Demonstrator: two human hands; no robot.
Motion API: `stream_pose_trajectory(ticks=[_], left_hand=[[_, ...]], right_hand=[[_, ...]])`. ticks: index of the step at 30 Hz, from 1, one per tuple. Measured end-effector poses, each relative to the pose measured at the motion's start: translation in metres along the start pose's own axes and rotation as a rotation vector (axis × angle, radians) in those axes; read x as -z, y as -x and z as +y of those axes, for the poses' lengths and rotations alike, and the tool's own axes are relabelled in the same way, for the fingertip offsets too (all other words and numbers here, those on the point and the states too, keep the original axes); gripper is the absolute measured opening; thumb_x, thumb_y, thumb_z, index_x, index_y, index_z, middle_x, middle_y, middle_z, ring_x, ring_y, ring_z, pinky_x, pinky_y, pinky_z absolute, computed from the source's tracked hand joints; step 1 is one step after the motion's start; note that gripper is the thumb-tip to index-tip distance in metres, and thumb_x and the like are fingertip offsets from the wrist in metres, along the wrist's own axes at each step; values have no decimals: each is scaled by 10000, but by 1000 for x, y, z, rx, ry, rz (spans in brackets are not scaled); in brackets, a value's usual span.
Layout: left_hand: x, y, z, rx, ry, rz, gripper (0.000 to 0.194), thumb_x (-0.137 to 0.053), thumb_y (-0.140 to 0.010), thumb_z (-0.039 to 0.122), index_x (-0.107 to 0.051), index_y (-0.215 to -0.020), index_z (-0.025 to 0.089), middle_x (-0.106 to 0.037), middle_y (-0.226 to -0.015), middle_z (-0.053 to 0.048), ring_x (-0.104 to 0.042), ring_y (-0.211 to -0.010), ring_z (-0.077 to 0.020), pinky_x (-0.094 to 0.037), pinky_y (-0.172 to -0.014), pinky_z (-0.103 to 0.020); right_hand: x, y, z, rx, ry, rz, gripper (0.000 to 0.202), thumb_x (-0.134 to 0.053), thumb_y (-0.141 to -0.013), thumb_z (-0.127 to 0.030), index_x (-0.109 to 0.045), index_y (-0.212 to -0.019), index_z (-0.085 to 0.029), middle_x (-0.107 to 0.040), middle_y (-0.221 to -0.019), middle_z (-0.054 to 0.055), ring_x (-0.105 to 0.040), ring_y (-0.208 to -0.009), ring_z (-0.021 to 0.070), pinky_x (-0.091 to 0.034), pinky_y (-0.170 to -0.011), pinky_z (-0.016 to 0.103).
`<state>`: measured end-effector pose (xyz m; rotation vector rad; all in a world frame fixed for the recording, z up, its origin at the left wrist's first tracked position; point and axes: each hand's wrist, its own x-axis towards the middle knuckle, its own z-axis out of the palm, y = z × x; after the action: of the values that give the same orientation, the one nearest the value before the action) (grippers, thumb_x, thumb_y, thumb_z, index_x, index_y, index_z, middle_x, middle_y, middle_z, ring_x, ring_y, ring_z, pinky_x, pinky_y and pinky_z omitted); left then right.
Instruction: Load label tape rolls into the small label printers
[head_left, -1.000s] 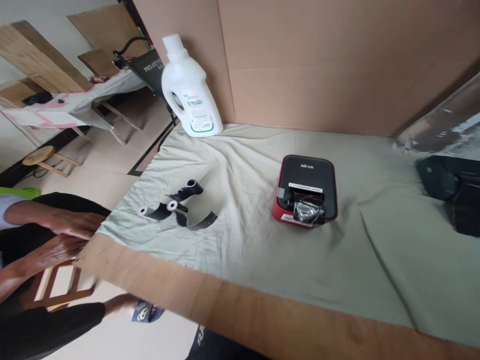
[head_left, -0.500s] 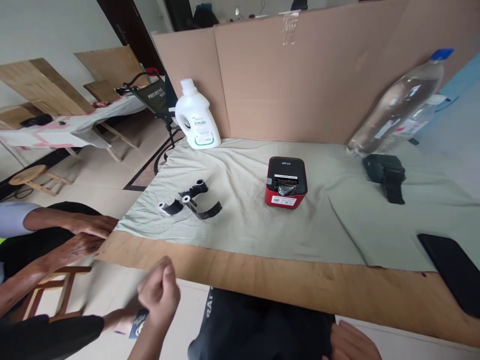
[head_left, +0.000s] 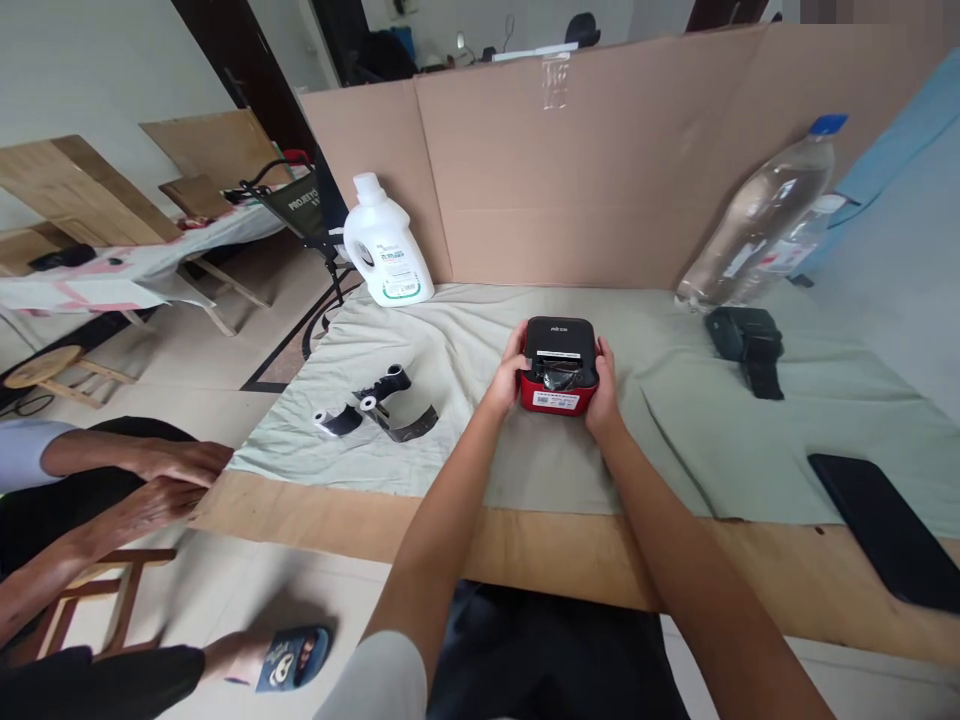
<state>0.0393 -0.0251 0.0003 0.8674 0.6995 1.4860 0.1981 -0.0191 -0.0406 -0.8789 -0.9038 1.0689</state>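
A red and black box-shaped device (head_left: 559, 345) with a white label on its front sits on the green cloth (head_left: 480, 470). Wrapped round its left side is my left hand (head_left: 510, 373); my right hand (head_left: 604, 388) grips its right side. Dark crumpled material shows at the slot in the device's front. To the left on the cloth lie several small rolls with dark strips, one a white-cored roll (head_left: 341, 421) and another a dark roll (head_left: 395, 379).
Upright cardboard (head_left: 600, 190) backs the table. A white jug (head_left: 386, 245) stands back left, large bottles (head_left: 757, 215) lean back right. A black strapped object (head_left: 746, 335) and a phone (head_left: 885, 525) lie right. A person's hands (head_left: 176, 475) rest at the left corner.
Both my hands have moved up and forward from the table's near edge and have taken hold of the red and black device. The camera view has shifted slightly.
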Motion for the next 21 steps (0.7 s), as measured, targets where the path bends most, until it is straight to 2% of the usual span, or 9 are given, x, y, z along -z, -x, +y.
stream_pose_trajectory(ticks=[4, 10, 16, 21], left_hand=[[1, 9, -9, -33, 45, 53, 764, -571, -567, 196, -666, -1320, 280, -604, -1544, 33, -315, -1614, -277, -248, -1318, -378], [4, 4, -14, -43, 37, 93, 675, -611, -600, 156, -673, -1266, 246, -619, -1526, -14, -363, -1591, -283, -271, -1309, -389], [6, 5, -20, -86, 20, 100, 669, -603, -601, 146, -675, -1259, 248, -648, -1490, -22, -458, -1526, -280, -333, -1276, -387], [9, 6, -29, -104, -24, 108, 634, -564, -667, 191, -695, -1282, 269, -592, -1559, 12, -427, -1547, -271, -316, -1296, -422]], right_hand=[[4, 10, 7, 67, -45, -47, 594, -555, -917, -555, -555, -1462, -320, -518, -1631, 18, -447, -1539, 209, -314, -1307, 455], [4, 4, 5, 102, 5, -93, 627, -508, -910, -487, -549, -1507, -303, -491, -1661, 6, -420, -1560, 223, -302, -1317, 450], [4, 4, 0, 110, 61, -154, 664, -464, -908, -470, -514, -1557, -339, -507, -1646, -41, -371, -1592, 215, -281, -1331, 470], [6, 2, 2, 121, 73, -232, 621, -428, -939, -482, -544, -1533, -346, -526, -1630, -32, -434, -1557, 231, -305, -1318, 495]])
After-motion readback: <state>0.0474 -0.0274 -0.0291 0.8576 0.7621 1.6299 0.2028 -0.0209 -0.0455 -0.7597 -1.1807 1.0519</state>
